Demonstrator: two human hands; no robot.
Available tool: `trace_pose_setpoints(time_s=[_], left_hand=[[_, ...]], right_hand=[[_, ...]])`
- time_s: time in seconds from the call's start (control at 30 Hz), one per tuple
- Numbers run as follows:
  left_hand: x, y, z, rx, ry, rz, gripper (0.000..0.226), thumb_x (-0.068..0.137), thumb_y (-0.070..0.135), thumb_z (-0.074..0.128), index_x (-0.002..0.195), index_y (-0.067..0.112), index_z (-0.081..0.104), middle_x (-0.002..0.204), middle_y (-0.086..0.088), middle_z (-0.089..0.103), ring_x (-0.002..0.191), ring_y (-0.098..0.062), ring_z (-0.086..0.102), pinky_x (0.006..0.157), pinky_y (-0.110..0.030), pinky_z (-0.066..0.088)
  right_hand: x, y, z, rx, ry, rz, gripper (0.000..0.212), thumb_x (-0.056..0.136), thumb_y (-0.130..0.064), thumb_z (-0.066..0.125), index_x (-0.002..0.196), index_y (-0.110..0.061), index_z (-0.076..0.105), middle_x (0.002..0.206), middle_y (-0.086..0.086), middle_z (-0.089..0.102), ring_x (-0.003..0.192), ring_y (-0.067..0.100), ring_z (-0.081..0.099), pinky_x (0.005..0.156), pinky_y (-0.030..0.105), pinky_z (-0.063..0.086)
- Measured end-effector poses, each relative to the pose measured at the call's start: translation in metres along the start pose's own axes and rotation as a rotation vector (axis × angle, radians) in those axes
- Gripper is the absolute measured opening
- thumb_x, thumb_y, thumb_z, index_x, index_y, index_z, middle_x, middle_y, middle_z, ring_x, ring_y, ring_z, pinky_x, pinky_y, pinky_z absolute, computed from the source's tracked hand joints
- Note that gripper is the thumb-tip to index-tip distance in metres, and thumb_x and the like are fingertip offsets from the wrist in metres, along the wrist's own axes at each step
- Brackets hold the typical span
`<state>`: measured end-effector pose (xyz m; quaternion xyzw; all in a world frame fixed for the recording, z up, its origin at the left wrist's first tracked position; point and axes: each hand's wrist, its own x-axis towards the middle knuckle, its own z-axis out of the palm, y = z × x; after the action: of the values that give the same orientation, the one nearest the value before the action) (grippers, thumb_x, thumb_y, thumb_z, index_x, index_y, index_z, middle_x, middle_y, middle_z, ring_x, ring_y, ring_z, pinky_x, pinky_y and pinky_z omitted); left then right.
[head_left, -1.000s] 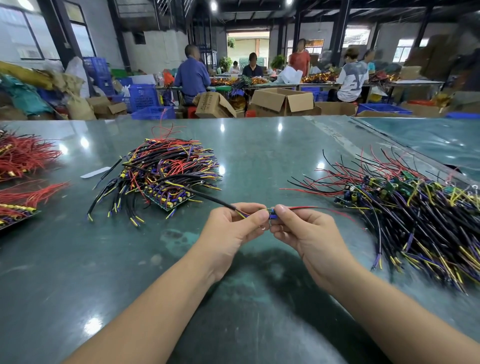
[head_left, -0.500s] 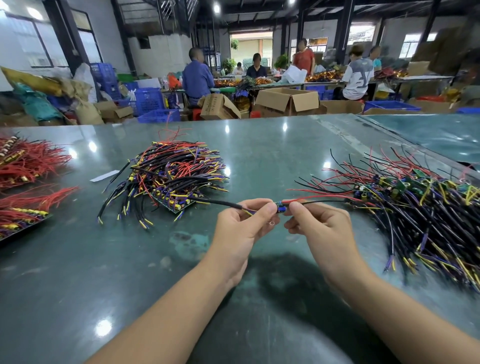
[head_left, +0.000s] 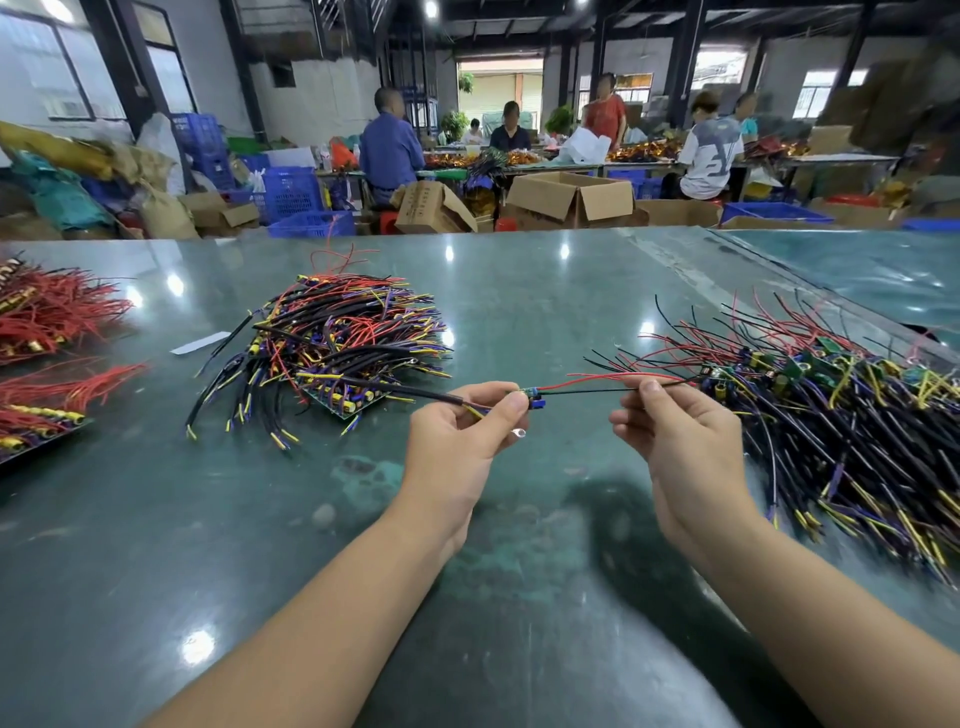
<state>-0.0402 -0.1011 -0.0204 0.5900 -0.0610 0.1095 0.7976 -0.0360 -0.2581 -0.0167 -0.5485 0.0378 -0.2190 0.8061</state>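
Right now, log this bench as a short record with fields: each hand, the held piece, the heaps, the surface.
left hand: pinches the small wired module by its blue end; a black sleeved lead trails off to the left
right hand: pinches the red and black wires that run from the module
held piece: stretched between the two hands, above the table
left heap: wired boards, beyond the left hand
right heap: wired boards, beside the right hand
far left: red wire bundles
surface: glossy green
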Motion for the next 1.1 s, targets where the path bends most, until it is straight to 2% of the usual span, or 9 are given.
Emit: trace_pose_setpoints(time_s=[0.23, 0.4, 0.5, 0.6, 0.67, 0.77, 0.87, 1.0, 1.1], left_hand=[[-0.001, -0.003, 0.003, 0.054, 0.011, -0.007, 0.011, 0.084, 0.004, 0.067, 0.083, 0.014, 0.069, 0.067, 0.001, 0.07, 0.064, -0.008, 0.064, 0.063, -0.016, 0.051], [0.012, 0.006, -0.014, -0.028, 0.205, 0.061, 0.015, 0.088, 0.001, 0.061, 0.081, 0.013, 0.066, 0.062, 0.007, 0.067, 0.062, -0.008, 0.06, 0.066, -0.018, 0.048], [0.008, 0.009, -0.009, -0.142, 0.153, 0.046, 0.01, 0.087, 0.001, 0.06, 0.085, 0.011, 0.064, 0.065, 0.006, 0.068, 0.064, -0.007, 0.061, 0.068, -0.018, 0.05], [0.0, 0.005, 0.0, -0.204, -0.033, -0.002, 0.011, 0.077, 0.011, 0.066, 0.087, 0.01, 0.066, 0.071, 0.002, 0.07, 0.065, -0.006, 0.063, 0.066, -0.015, 0.052], [-0.003, 0.002, 0.0, -0.176, -0.15, -0.045, 0.019, 0.07, 0.017, 0.068, 0.088, 0.01, 0.067, 0.074, -0.003, 0.07, 0.068, -0.01, 0.065, 0.067, -0.018, 0.053], [-0.004, -0.001, 0.0, -0.084, -0.211, -0.077, 0.021, 0.067, 0.021, 0.07, 0.087, 0.013, 0.069, 0.076, -0.004, 0.071, 0.07, -0.011, 0.066, 0.072, -0.021, 0.055], [-0.004, -0.001, 0.002, -0.036, -0.21, -0.091, 0.017, 0.066, 0.024, 0.071, 0.081, 0.016, 0.072, 0.075, -0.003, 0.071, 0.071, -0.012, 0.066, 0.077, -0.024, 0.056], [-0.003, -0.001, -0.002, -0.023, -0.175, -0.097, 0.009, 0.073, 0.019, 0.071, 0.081, 0.015, 0.072, 0.074, -0.003, 0.071, 0.071, -0.012, 0.066, 0.076, -0.024, 0.056], [0.0, -0.001, -0.004, 0.01, -0.142, -0.107, 0.007, 0.084, 0.007, 0.065, 0.085, 0.013, 0.069, 0.072, -0.002, 0.07, 0.069, -0.011, 0.065, 0.07, -0.021, 0.054]], right_hand=[[0.004, 0.003, -0.007, 0.088, 0.169, -0.026, 0.029, 0.099, -0.006, 0.046, 0.073, -0.01, 0.059, 0.063, -0.001, 0.054, 0.048, 0.004, 0.055, 0.056, 0.014, 0.051], [0.023, -0.018, -0.03, 0.202, 0.407, 0.07, 0.027, 0.099, -0.003, 0.043, 0.075, -0.008, 0.055, 0.065, 0.003, 0.051, 0.051, 0.008, 0.052, 0.052, 0.012, 0.045], [0.009, -0.017, -0.019, 0.211, 0.161, 0.184, 0.02, 0.093, -0.018, 0.058, 0.079, -0.004, 0.059, 0.059, 0.001, 0.053, 0.054, 0.011, 0.049, 0.05, 0.014, 0.046], [-0.014, -0.011, 0.005, 0.069, -0.214, 0.32, 0.058, 0.066, -0.052, 0.064, 0.096, -0.003, 0.063, 0.072, 0.003, 0.06, 0.057, 0.011, 0.055, 0.055, 0.018, 0.049], [-0.022, -0.007, 0.012, 0.049, -0.361, 0.289, 0.056, 0.063, -0.05, 0.065, 0.1, -0.008, 0.065, 0.079, 0.003, 0.062, 0.059, 0.012, 0.056, 0.056, 0.02, 0.048], [-0.023, -0.004, 0.01, -0.12, -0.394, 0.105, 0.015, 0.087, -0.024, 0.06, 0.1, -0.021, 0.068, 0.075, -0.007, 0.067, 0.061, 0.011, 0.055, 0.061, 0.02, 0.049], [-0.02, -0.002, 0.006, -0.279, -0.373, -0.092, 0.02, 0.092, -0.014, 0.056, 0.093, -0.027, 0.071, 0.069, -0.009, 0.067, 0.059, 0.007, 0.056, 0.06, 0.018, 0.049], [-0.021, -0.002, 0.007, -0.353, -0.344, -0.202, 0.024, 0.094, -0.02, 0.053, 0.082, -0.029, 0.072, 0.068, -0.008, 0.065, 0.056, 0.006, 0.055, 0.056, 0.015, 0.047], [-0.021, 0.001, 0.006, -0.526, -0.4, -0.303, 0.023, 0.096, -0.019, 0.051, 0.086, -0.029, 0.07, 0.069, -0.005, 0.058, 0.057, 0.004, 0.053, 0.059, 0.013, 0.044]])
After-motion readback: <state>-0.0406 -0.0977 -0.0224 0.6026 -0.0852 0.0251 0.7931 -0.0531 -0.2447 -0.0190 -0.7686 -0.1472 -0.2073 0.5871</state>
